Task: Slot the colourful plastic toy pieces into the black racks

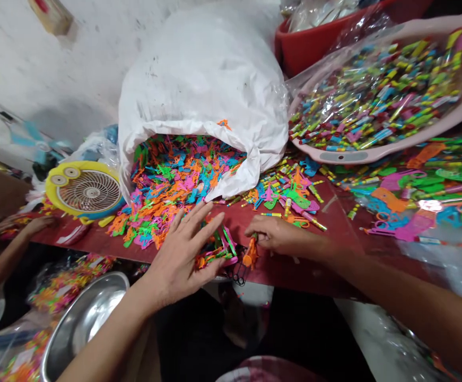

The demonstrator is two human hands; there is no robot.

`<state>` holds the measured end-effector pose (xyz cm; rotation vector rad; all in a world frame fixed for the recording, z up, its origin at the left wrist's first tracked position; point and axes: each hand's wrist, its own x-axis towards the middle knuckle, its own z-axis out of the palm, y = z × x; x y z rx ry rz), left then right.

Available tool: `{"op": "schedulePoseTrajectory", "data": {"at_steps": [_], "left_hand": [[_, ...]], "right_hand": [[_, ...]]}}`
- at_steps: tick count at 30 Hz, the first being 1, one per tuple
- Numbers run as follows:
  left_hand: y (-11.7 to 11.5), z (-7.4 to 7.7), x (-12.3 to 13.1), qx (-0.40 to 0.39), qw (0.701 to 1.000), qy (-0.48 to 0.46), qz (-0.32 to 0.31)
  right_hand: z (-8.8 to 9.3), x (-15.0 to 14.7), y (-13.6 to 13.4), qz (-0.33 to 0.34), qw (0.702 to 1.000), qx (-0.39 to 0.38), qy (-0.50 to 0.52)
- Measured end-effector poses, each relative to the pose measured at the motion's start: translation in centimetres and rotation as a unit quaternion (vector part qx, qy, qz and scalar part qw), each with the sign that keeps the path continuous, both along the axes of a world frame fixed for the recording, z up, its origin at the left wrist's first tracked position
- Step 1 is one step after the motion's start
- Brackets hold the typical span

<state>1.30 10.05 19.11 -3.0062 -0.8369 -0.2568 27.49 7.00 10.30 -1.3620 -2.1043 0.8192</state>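
My left hand (185, 249) is spread flat, fingers apart, over the near edge of the red table (330, 249). Just under its fingers lie several green and pink plastic pieces (227, 244), partly hidden by the hand. My right hand (274, 233) is closed in a pinch at an orange plastic piece (250, 255), whose upper end meets the fingertips. Black rings on thin stems (238, 277) stick out at the table edge below that piece. Beyond my left hand, a heap of small coloured plastic pieces (147, 215) spills from a white sack (202, 69).
A pink basin (358, 155) with bagged colourful tubes stands at the right, near a red tub (314, 42). A yellow fan (91, 191) is at the left, beside another person's hands (35, 225). A metal bowl (85, 318) sits below the table edge.
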Motion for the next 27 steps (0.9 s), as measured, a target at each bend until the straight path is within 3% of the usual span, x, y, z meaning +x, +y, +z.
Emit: {"op": "schedulePoseTrajectory", "data": {"at_steps": [3, 5, 8, 11, 17, 22, 27], "left_hand": [[-0.9, -0.7, -0.1, 0.007, 0.999, -0.009, 0.045], [-1.1, -1.0, -0.1, -0.008, 0.999, -0.013, 0.044], [-0.7, -1.3, -0.3, -0.037, 0.999, -0.030, 0.024], [0.0, -1.1, -0.8, -0.064, 0.997, -0.041, -0.001], [1.0, -1.0, -1.4, -0.094, 0.993, -0.052, -0.050], [1.1, -1.2, -1.0, -0.097, 0.992, -0.064, -0.056], [1.0, -1.2, -1.0, -0.095, 0.991, -0.065, -0.061]], "right_hand": [[-1.0, -0.1, 0.1, 0.018, 0.995, 0.074, -0.062], [-1.3, 0.1, 0.3, -0.009, 0.997, 0.071, -0.018], [-1.0, 0.4, 0.5, -0.079, 0.988, -0.045, 0.128], [-0.5, -0.2, 0.7, -0.110, 0.943, -0.183, 0.256], [-1.5, -2.3, 1.4, -0.110, 0.890, -0.255, 0.362], [-2.4, -3.4, 2.0, -0.085, 0.887, -0.231, 0.392], [-3.1, -4.6, 2.4, -0.068, 0.921, -0.185, 0.335]]}}
